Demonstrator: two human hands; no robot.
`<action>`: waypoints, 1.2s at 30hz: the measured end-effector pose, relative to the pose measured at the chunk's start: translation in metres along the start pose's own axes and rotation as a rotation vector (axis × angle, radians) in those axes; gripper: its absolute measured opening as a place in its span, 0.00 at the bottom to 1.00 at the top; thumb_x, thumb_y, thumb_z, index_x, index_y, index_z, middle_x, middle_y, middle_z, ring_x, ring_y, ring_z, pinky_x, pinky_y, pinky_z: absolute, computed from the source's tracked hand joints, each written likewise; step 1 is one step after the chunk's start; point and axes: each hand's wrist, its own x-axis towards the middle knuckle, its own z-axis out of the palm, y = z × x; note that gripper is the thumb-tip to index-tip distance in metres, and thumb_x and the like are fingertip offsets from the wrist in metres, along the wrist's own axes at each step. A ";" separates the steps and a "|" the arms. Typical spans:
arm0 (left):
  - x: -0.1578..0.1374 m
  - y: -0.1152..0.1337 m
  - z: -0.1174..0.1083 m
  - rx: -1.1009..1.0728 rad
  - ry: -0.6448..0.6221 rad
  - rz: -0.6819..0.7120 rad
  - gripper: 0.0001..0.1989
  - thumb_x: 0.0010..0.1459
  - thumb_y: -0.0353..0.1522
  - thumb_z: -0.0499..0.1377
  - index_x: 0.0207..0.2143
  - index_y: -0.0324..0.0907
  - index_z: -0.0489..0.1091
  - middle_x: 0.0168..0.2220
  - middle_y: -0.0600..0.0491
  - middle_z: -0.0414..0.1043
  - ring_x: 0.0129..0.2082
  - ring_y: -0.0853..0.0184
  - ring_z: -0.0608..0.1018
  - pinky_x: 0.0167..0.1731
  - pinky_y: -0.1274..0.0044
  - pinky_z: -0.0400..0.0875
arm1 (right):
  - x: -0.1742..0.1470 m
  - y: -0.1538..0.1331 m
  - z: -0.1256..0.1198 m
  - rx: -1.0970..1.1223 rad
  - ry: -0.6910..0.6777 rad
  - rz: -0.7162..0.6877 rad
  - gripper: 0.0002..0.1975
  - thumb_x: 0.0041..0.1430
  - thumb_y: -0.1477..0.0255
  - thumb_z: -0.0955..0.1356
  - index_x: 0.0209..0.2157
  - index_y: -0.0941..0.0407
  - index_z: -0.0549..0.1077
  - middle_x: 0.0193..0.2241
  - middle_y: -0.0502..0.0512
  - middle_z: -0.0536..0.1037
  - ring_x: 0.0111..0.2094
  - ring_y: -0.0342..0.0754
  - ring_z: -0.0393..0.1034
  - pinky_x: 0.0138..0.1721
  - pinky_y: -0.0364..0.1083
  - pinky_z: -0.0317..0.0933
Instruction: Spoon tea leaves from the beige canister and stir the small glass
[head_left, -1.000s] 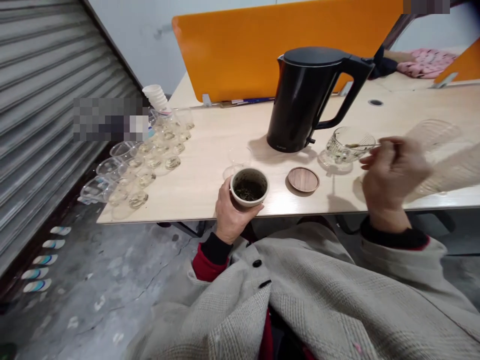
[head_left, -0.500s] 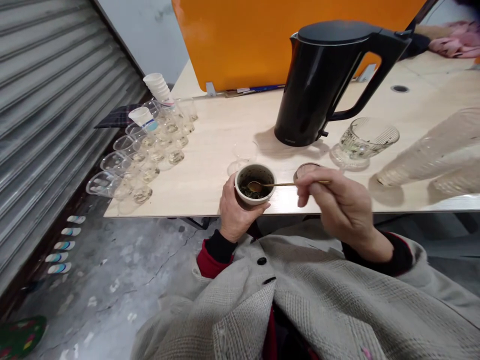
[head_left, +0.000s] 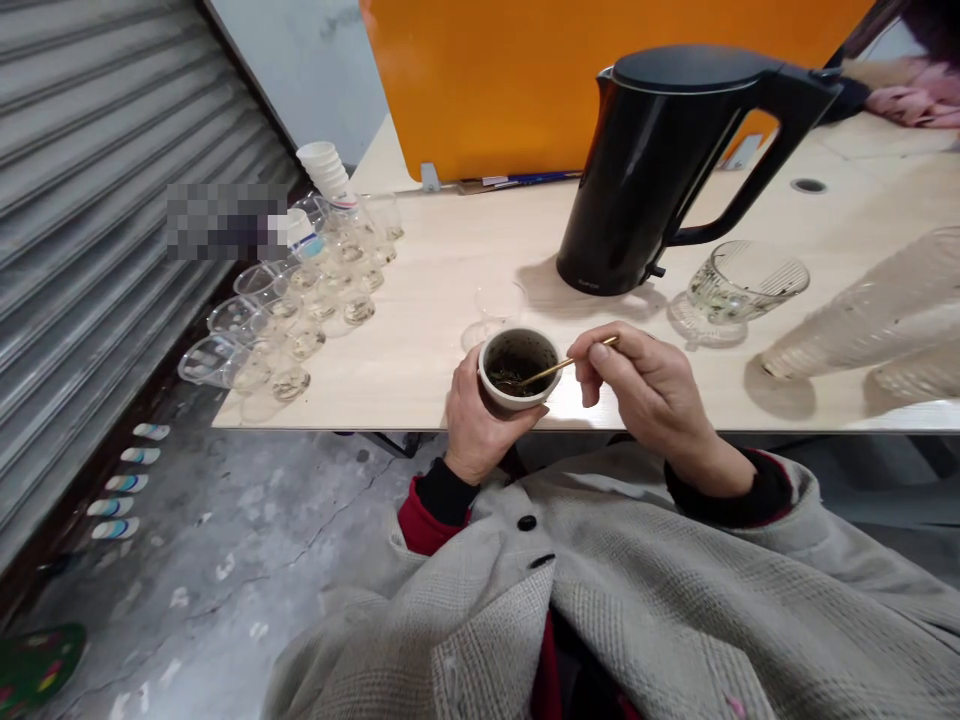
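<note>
Pale wood tabletop (head_left: pixel 450 250) runs across the middle of the frame, backed by an orange divider (head_left: pixel 525 80) along the top and a grey roller shutter (head_left: pixel 90 200) filling the left side. Below the table edge, bare concrete floor shows at lower left, and the person's grey woven coat takes up the bottom of the frame.

At the near edge of the table, just left of centre, the left hand (head_left: pixel 472 425) is wrapped around a small pale cup (head_left: pixel 519 370), gripping it from the left and underneath. Dark loose leaves lie inside the cup. The right hand (head_left: pixel 645 390), just to the right of the cup, pinches the handle of a thin gold spoon (head_left: pixel 559 367) between thumb and fingertips; the spoon slants down to the left, its bowl dipped into the leaves in the cup.

Behind the hands, right of centre, stands a black electric kettle (head_left: pixel 637 170) with its handle pointing right. A ribbed glass pitcher (head_left: pixel 739 285) sits just right of the kettle's base, and blurred clear glassware (head_left: pixel 870 320) lies at the right edge. On the left part of the table, rows of clear plastic cups (head_left: pixel 300 300) run toward the back, with a stack of white paper cups (head_left: pixel 322 170) behind them.
</note>
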 end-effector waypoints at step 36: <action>0.003 -0.002 0.004 -0.045 0.035 0.020 0.51 0.47 0.51 0.78 0.67 0.46 0.61 0.61 0.41 0.75 0.62 0.46 0.78 0.61 0.55 0.74 | 0.011 0.043 0.003 0.604 0.427 0.396 0.07 0.63 0.65 0.75 0.36 0.54 0.78 0.26 0.47 0.76 0.23 0.39 0.72 0.27 0.39 0.74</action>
